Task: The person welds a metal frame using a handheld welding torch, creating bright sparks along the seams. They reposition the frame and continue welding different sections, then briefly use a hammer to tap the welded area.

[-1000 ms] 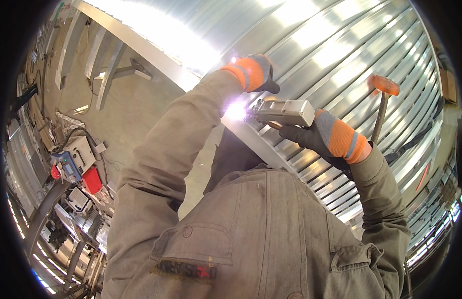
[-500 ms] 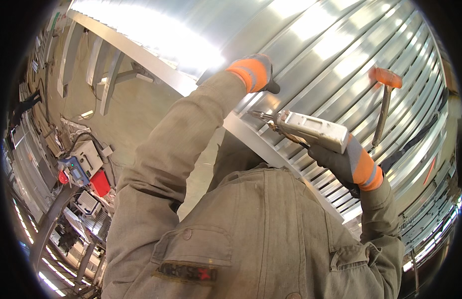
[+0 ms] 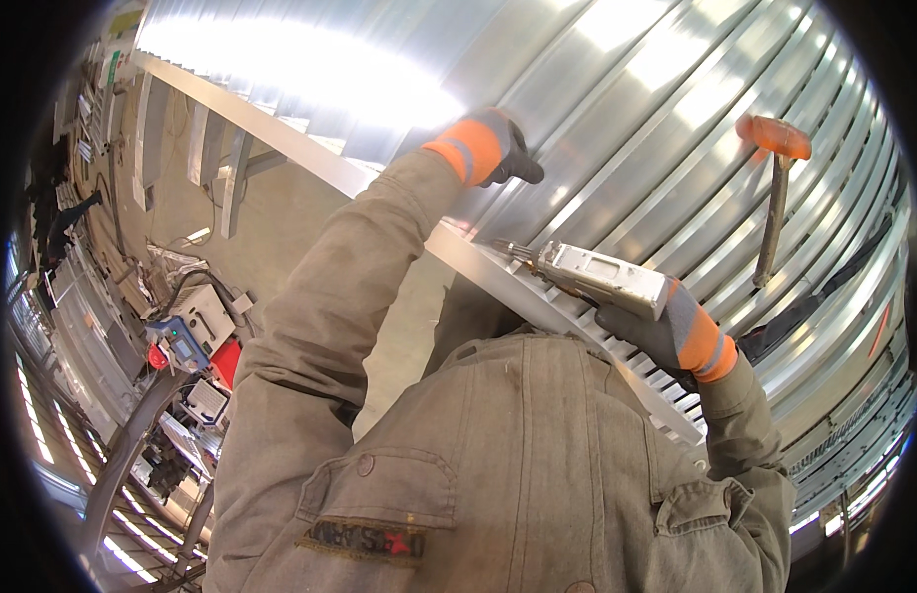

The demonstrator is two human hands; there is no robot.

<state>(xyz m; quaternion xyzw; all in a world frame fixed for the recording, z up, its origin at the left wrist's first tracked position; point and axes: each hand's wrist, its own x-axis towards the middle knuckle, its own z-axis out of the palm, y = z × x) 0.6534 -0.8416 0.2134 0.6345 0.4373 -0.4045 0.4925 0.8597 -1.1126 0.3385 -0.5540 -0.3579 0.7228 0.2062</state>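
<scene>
Head view: right hand [image 3: 666, 331] fingers grip a grey welding torch [image 3: 597, 277] (left hand [image 3: 498, 148] fingers pressed on corrugated panel [image 3: 656, 109]).

a: what is held in the right hand [image 3: 666, 331]?
b: a grey, box-shaped welding torch [image 3: 602, 277] is gripped at its rear end. it is laid almost level, tilted slightly, with its narrow nozzle pointed left at the metal rail [image 3: 538, 287].

a: and the rail?
b: a long, pale metal strip is seen running diagonally from upper left to lower right, with a toothed edge under the torch. the left hand [image 3: 493, 148] is pressed against the corrugated sheet above it.
</scene>
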